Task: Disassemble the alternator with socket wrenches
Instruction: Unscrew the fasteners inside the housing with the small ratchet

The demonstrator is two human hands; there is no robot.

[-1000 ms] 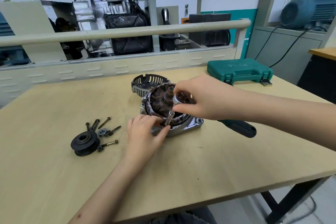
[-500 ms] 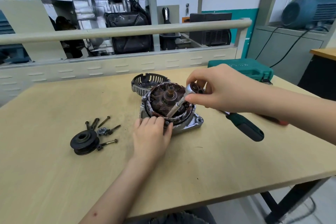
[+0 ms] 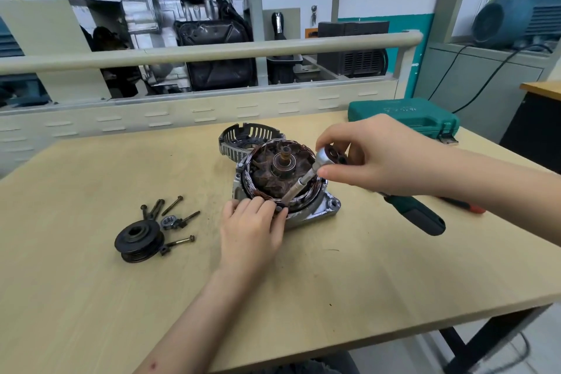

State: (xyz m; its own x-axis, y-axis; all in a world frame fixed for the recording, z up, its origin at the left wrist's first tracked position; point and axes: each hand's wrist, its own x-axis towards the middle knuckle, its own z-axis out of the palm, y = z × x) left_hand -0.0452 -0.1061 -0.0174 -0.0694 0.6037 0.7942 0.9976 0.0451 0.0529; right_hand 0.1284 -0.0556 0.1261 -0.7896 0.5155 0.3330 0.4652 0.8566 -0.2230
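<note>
The opened alternator (image 3: 267, 173), copper windings and rusty rotor showing, sits mid-table on its silver housing (image 3: 321, 206). My right hand (image 3: 373, 155) grips the head of a ratchet socket wrench (image 3: 326, 158); its extension bar (image 3: 296, 190) slants down to the alternator's near rim, and its green-black handle (image 3: 416, 215) sticks out to the right. My left hand (image 3: 252, 225) rests on the alternator's front edge, fingertips touching the rim beside the socket tip. The removed rear cover (image 3: 239, 138) lies behind the alternator.
A black pulley (image 3: 138, 240), a nut (image 3: 168, 222) and several long bolts (image 3: 179, 241) lie at the left. A green tool case (image 3: 406, 115) stands at the back right. An orange-tipped tool (image 3: 467, 206) lies under my right forearm. A railing runs behind the table.
My right hand lifted and tilted the wrench head up and to the right, so the extension bar now slants. My left hand stayed on the alternator's front rim.
</note>
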